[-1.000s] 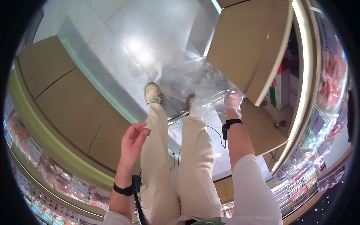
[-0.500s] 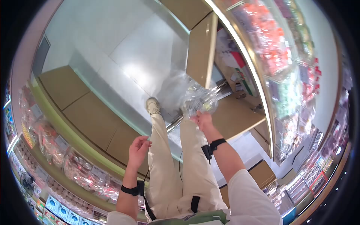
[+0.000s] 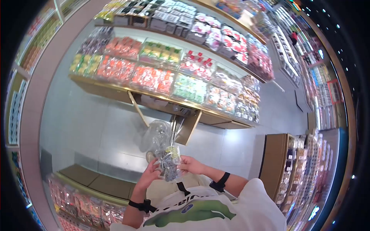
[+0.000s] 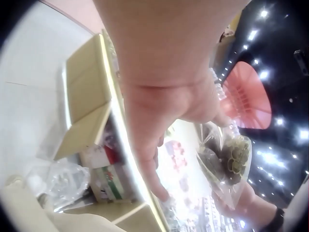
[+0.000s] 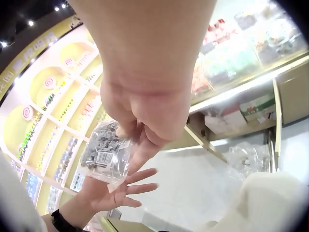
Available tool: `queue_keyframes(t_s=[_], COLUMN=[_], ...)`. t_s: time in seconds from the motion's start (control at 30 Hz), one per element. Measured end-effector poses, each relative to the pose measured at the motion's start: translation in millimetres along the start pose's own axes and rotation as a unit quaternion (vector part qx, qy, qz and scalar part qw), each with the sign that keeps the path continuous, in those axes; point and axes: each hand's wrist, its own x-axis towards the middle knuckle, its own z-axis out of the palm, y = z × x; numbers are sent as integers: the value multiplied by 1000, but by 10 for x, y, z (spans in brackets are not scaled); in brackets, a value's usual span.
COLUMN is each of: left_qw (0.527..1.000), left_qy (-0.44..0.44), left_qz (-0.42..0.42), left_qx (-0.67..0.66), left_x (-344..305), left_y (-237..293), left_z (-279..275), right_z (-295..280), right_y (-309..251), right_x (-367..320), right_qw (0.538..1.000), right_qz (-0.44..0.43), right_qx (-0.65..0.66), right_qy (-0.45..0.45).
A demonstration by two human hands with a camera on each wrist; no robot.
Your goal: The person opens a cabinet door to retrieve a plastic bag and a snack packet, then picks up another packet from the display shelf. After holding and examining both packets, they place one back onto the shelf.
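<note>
In the head view my right hand point(image 3: 191, 165) pinches a small clear packet point(image 3: 170, 165) in front of my body. The packet has yellow print on its front and dark pieces inside; its barcode label point(image 5: 105, 158) shows in the right wrist view. Across from it, my left hand point(image 3: 150, 174) is at the packet's other side, its fingers point(image 5: 140, 188) straight and spread. Beyond the packet, a crumpled clear plastic bag point(image 3: 157, 133) lies low by the open cabinet.
A cabinet door point(image 3: 137, 109) and a second door point(image 3: 189, 129) stand open under the candy display point(image 3: 152, 79). Boxes point(image 5: 256, 107) sit inside the cabinet. A low brown cabinet point(image 3: 111, 186) with packaged goods is at my left, and another shelf unit point(image 3: 275, 161) at my right.
My view has risen from the floor to the display. The right hand has left the crumpled plastic bag and come up to my body with the packet. My left hand has come beside it.
</note>
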Motion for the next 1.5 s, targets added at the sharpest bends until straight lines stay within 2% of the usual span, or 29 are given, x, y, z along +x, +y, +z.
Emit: queue_keyframes(t_s=[0.07,0.13,0.2,0.3,0.37,0.47,0.53,0.6,0.7,0.73,0.8,0.83,0.9,0.93,1.0,1.03,1.13,1.23,1.3,1.33,1.4,1.43,1.5], left_qw=[993,983,967,953,943,925,917,911,906,904,905,907,900,896,877,857,844,841,844,849,852,845,841], left_qy=[-92,-116,-156,-178,-183,-165,-172,-176,-173,-170,-167,-169,-161,-156,-149,-149,-140,-157,-177,-174,-173,-182,-188], left_qz=[-27,-55,-102,-137,-160,-161,-70,-62,-46,-42,-45,-46,-43,-38,-53,-66,-80,-80,-70,-75,-86,-75,-73], left_qx=[75,133,171,205,226,303,353,368,384,391,389,383,402,415,453,489,512,512,501,494,487,498,502], left_x=[121,143,123,161,175,271,298,307,457,492,572,623,797,888,1083,1156,1186,1311,1385,1430,1518,1577,1668], left_y=[36,147,252,178,79,-43,-75,-79,-238,-301,-434,-493,-707,-829,-1018,-1087,-1151,-1239,-1328,-1363,-1427,-1446,-1482], left_z=[168,399,633,840,965,1230,1473,1715,1959,2094,2380,2570,2935,3116,3464,3638,4310,4561,4637,4713,4839,4911,5016], right_z=[53,102,145,115,127,51,-52,-182,-479,-580,-817,-950,-1289,-1498,-1889,-2055,-2506,-2832,-3010,-3093,-3209,-3284,-3426], right_y=[109,202,310,646,770,894,891,844,1084,1078,1102,1130,1186,1272,1479,1528,1627,1763,1772,1749,1720,1759,1910], right_x=[-283,-544,-819,-1023,-1168,-1335,-1450,-1624,-1573,-1644,-1823,-1951,-2209,-2283,-2422,-2547,-2801,-2814,-2883,-2975,-3166,-3223,-3371], right_qw=[997,993,989,982,976,967,961,951,934,934,943,943,929,930,906,909,902,894,864,864,797,796,734], right_qz=[-45,-84,-119,-139,-159,-187,-204,-211,-275,-278,-238,-240,-226,-227,-273,-273,-296,-338,-387,-385,-402,-401,-401], right_qx=[-51,-68,6,-21,22,49,48,-88,-45,-40,49,57,32,36,24,29,41,130,234,236,367,370,503], right_qy=[19,41,83,128,145,168,181,210,222,219,228,223,292,287,321,315,312,262,221,220,260,262,219])
